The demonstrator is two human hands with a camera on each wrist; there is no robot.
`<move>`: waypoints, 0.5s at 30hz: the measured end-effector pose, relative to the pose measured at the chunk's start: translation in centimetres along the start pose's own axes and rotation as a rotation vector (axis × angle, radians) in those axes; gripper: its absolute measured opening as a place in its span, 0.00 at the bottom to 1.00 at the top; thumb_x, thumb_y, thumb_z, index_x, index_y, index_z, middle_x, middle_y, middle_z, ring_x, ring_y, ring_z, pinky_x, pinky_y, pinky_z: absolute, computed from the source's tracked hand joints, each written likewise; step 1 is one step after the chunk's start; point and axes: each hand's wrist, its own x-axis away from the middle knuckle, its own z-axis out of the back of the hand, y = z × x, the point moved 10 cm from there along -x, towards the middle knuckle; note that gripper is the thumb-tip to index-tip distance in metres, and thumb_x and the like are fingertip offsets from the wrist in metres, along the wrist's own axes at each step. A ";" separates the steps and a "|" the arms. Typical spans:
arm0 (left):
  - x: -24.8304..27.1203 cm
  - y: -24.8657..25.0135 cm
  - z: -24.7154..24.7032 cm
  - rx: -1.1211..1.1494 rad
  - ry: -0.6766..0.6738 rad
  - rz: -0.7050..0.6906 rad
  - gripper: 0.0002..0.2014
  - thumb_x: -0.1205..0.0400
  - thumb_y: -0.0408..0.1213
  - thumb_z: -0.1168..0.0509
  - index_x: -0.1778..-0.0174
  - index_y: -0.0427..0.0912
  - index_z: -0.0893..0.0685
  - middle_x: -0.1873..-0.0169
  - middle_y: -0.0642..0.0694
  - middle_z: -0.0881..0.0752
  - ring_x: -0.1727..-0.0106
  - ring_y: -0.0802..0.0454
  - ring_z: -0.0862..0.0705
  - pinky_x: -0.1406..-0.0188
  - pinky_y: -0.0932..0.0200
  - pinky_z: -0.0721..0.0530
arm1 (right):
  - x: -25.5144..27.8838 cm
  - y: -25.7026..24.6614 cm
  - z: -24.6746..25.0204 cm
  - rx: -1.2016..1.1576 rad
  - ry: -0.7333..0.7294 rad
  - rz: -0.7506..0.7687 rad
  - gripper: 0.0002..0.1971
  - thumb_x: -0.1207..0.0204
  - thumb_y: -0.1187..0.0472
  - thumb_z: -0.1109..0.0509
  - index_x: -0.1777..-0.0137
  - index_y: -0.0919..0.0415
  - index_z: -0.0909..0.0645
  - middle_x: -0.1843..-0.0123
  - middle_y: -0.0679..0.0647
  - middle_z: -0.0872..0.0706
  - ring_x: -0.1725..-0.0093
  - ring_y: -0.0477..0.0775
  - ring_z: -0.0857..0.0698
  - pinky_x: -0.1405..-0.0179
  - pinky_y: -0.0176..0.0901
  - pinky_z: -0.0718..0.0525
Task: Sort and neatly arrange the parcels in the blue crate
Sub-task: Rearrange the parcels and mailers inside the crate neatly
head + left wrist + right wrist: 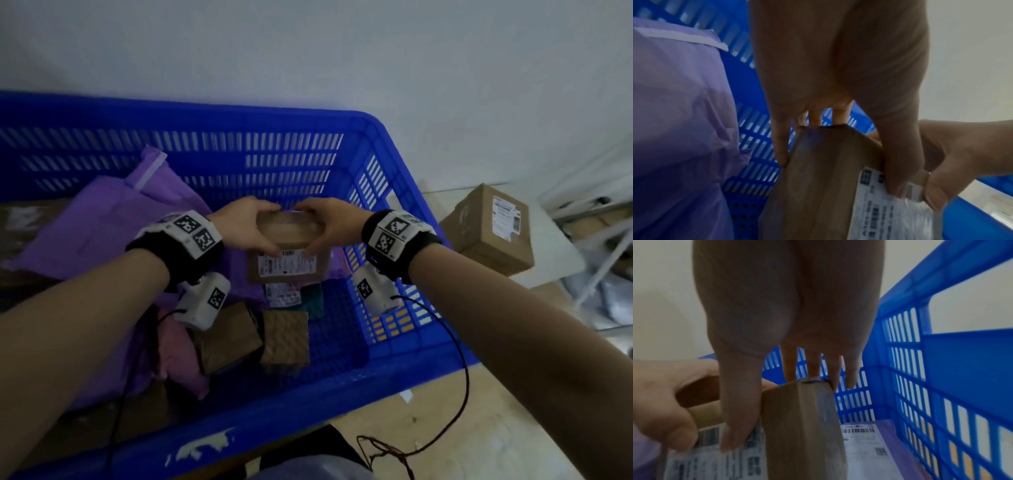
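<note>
Left hand (245, 224) and right hand (329, 224) each grip one end of a labelled brown box (289, 246), held above the purple mailers (102, 226) near the blue crate (383, 144) right wall, presumably to steady it for square placement.

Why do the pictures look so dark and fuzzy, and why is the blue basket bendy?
Head view: dim light, soft all over, and the wide lens curves the blue slatted plastic crate. Left wrist view: the left hand fills the frame as a dark blur, and the label on the small brown cardboard box is smeared. Right wrist view: the right hand is shadowed against the pale wall, so its edges look fuzzy.
</note>
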 end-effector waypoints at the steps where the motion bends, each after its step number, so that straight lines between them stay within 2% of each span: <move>1: 0.2 0.0 0.3 0.007 0.018 -0.017 0.49 0.36 0.49 0.19 0.21 0.44 0.34 0.30 0.42 0.28 0.31 0.45 0.26 0.36 0.59 0.28 | 0.3 0.1 -0.3 -0.018 0.006 -0.036 0.43 0.36 0.53 0.18 0.22 0.56 0.34 0.28 0.55 0.24 0.32 0.55 0.22 0.33 0.43 0.24; 3: 0.5 -0.4 0.9 0.114 0.077 -0.026 0.50 0.36 0.49 0.19 0.19 0.44 0.37 0.25 0.41 0.30 0.26 0.44 0.28 0.31 0.53 0.27 | 1.1 1.2 -1.1 -0.098 0.017 -0.141 0.41 0.34 0.53 0.19 0.21 0.54 0.35 0.27 0.56 0.24 0.33 0.55 0.21 0.37 0.40 0.23; 4: 0.6 -0.7 1.1 0.197 0.104 -0.006 0.51 0.35 0.49 0.20 0.19 0.44 0.39 0.23 0.41 0.32 0.24 0.43 0.29 0.29 0.50 0.27 | 1.6 2.2 -1.5 -0.194 0.028 -0.211 0.41 0.32 0.53 0.20 0.21 0.52 0.35 0.27 0.57 0.24 0.35 0.57 0.20 0.38 0.42 0.20; 7: 0.8 -2.1 0.3 0.402 0.124 0.147 0.46 0.28 0.47 0.24 0.19 0.41 0.42 0.22 0.40 0.33 0.22 0.40 0.32 0.28 0.42 0.26 | 3.7 5.0 -2.9 -0.557 0.060 -0.384 0.38 0.29 0.57 0.22 0.22 0.45 0.36 0.27 0.57 0.26 0.38 0.63 0.18 0.41 0.60 0.15; 8: 1.0 -2.4 -0.5 0.470 0.100 0.211 0.41 0.26 0.46 0.25 0.21 0.41 0.38 0.25 0.40 0.29 0.24 0.38 0.30 0.29 0.41 0.24 | 4.4 5.8 -3.2 -0.658 0.064 -0.428 0.37 0.28 0.57 0.23 0.22 0.42 0.37 0.26 0.54 0.29 0.39 0.64 0.19 0.44 0.62 0.15; 9: 1.2 -2.5 -1.6 0.563 0.063 0.259 0.33 0.25 0.45 0.27 0.26 0.43 0.31 0.33 0.42 0.23 0.27 0.37 0.26 0.32 0.41 0.22 | 5.1 6.4 -3.5 -0.723 0.063 -0.460 0.38 0.28 0.56 0.23 0.22 0.40 0.38 0.26 0.52 0.30 0.45 0.64 0.18 0.48 0.60 0.14; 10: 1.4 -2.3 -2.8 0.681 0.003 0.292 0.24 0.23 0.43 0.28 0.33 0.43 0.25 0.43 0.44 0.19 0.33 0.37 0.22 0.36 0.41 0.19 | 5.5 7.0 -3.8 -0.763 0.058 -0.487 0.40 0.29 0.54 0.22 0.22 0.37 0.39 0.26 0.54 0.30 0.52 0.62 0.18 0.53 0.58 0.15; 11: 1.7 -1.7 -4.3 0.798 -0.079 0.311 0.19 0.21 0.40 0.30 0.35 0.42 0.23 0.48 0.45 0.17 0.39 0.39 0.18 0.40 0.42 0.17 | 6.0 7.7 -4.2 -0.781 0.043 -0.520 0.43 0.32 0.52 0.21 0.22 0.33 0.41 0.27 0.57 0.28 0.59 0.61 0.18 0.56 0.55 0.17; 13: 2.0 -0.3 -6.6 0.948 -0.218 0.302 0.18 0.18 0.37 0.33 0.33 0.39 0.21 0.42 0.40 0.15 0.42 0.39 0.15 0.41 0.42 0.15 | 6.6 8.7 -5.2 -0.790 -0.026 -0.578 0.47 0.33 0.50 0.21 0.22 0.27 0.48 0.36 0.59 0.25 0.67 0.59 0.18 0.58 0.54 0.18; 15: 1.8 0.7 -7.6 0.988 -0.247 0.288 0.18 0.18 0.35 0.35 0.31 0.35 0.22 0.39 0.35 0.15 0.42 0.37 0.15 0.42 0.42 0.15 | 6.8 9.1 -6.0 -0.802 -0.093 -0.608 0.43 0.25 0.52 0.26 0.21 0.28 0.51 0.48 0.58 0.22 0.73 0.55 0.18 0.64 0.49 0.17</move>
